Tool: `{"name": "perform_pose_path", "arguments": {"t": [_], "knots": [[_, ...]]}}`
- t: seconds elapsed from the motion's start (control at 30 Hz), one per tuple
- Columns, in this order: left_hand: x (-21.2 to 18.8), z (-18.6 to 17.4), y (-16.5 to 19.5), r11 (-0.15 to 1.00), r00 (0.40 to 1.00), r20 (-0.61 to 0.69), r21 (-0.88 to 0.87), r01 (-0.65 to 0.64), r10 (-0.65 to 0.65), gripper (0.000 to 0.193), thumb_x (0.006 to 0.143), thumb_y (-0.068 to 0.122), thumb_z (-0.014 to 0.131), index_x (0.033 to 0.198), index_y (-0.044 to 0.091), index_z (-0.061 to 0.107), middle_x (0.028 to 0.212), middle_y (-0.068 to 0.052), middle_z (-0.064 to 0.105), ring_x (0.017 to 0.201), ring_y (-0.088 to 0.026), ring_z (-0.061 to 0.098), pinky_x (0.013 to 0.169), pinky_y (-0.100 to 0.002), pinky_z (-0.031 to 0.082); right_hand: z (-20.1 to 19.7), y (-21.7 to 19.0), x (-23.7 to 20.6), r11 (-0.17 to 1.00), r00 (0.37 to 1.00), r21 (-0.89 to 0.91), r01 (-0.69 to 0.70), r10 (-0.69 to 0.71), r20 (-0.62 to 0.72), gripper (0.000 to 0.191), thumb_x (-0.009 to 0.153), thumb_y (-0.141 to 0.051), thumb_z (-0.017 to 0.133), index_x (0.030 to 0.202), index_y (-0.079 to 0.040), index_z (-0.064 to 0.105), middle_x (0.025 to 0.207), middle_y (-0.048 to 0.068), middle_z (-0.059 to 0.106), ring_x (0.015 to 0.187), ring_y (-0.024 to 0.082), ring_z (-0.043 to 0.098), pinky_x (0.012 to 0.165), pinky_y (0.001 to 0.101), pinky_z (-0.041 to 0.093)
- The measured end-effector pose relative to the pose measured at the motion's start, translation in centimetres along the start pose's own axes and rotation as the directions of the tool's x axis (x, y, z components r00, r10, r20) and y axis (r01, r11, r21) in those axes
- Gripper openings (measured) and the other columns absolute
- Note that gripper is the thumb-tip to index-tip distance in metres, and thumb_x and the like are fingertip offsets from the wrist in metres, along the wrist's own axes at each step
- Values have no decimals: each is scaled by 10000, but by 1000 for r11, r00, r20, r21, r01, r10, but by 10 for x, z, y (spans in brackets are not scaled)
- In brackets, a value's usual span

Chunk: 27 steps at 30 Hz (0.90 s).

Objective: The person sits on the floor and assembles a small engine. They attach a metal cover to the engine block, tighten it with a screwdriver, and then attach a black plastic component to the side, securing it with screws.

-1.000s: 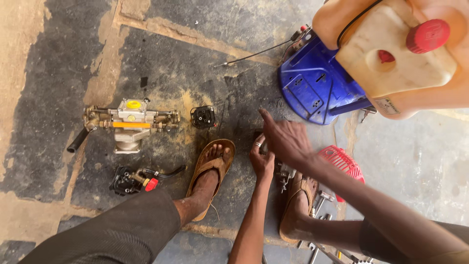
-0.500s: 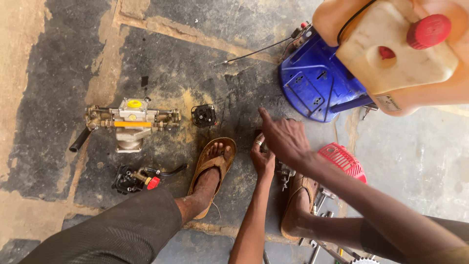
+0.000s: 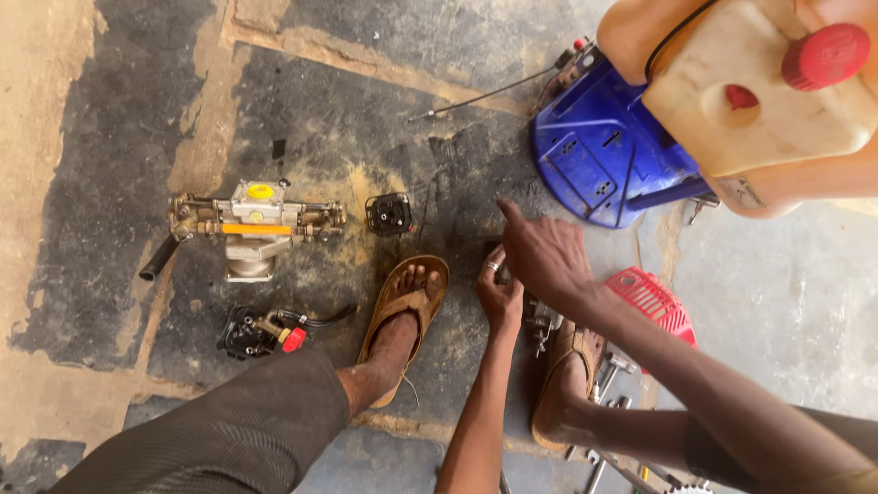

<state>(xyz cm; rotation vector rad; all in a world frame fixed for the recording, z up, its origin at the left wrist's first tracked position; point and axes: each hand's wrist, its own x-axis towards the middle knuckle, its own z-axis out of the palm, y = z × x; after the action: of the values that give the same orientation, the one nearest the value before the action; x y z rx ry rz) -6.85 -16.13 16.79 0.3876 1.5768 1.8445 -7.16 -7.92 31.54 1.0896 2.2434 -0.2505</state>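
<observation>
Left hand (image 3: 499, 295): curled around a small dark part (image 3: 495, 252), fingers pressed on it, low over the floor between the two feet; kind of part cannot be told.
Right hand (image 3: 547, 256): spread and holding nothing, index finger stretched toward upper left, just above the left hand and partly covering it.
Around: brown sandal (image 3: 405, 316) on the left foot, just beside the left hand; metal engine piece (image 3: 544, 322) half hidden under the right wrist; red ribbed plastic cover (image 3: 652, 300) to the right.
Further: brass-and-grey pump (image 3: 251, 220) with yellow cap, small black part (image 3: 389, 214) beside it, black carburettor (image 3: 258, 329) with red knob, all well apart on the left.
Blocking above right: blue plastic base (image 3: 604, 155) under a cream tank (image 3: 759, 101) with red cap.
Floor (image 3: 366, 110): rough, dark, oil-stained concrete with sandy patches.
Open room: bare floor between sandal, black part and blue base.
</observation>
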Motion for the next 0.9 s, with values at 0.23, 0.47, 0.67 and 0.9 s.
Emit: {"name": "perform_pose_path", "arguments": {"t": [0.23, 0.47, 0.67, 0.9], "knots": [[-1, -3, -6, 996, 997, -12, 57, -69, 70, 356, 978, 186, 653, 1305, 59, 715, 1345, -149, 715, 1307, -283, 650, 1143, -437, 478, -20, 50, 17, 676, 760, 346, 650, -584, -286, 367, 788, -321, 803, 1058, -79, 743, 1018, 76, 584, 850, 229, 679, 730, 393, 569], [0, 0, -7, 989, 992, -19, 72, 126, -125, 352, 943, 243, 728, 1241, 57, 715, 1235, -134, 748, 1196, -286, 703, 1042, -441, 536, 8, 21, 2, 952, 940, -60, 300, -306, -149, 380, 1055, -324, 583, 1370, -128, 501, 808, 53, 636, 750, 241, 680, 676, 414, 541], [-3, -2, -9, 999, 999, -23, 23, 46, -46, 383, 938, 261, 719, 1270, 70, 700, 1319, -125, 704, 1287, -279, 642, 1109, -456, 481, 7, 30, 13, 844, 916, 357, 401, -358, -183, 295, 934, -256, 687, 1214, -165, 694, 771, 32, 665, 692, 249, 702, 632, 441, 535], [0, 1, -5, 996, 1000, -2, 94, 3, -3, 397, 948, 339, 714, 1275, 115, 711, 1334, -120, 715, 1275, -282, 668, 1123, -486, 503, -20, 55, 15, 795, 771, 37, 605, -574, -278, 412, 785, -391, 824, 1110, -155, 733, 1002, 72, 628, 941, 211, 645, 777, 410, 541]]}}
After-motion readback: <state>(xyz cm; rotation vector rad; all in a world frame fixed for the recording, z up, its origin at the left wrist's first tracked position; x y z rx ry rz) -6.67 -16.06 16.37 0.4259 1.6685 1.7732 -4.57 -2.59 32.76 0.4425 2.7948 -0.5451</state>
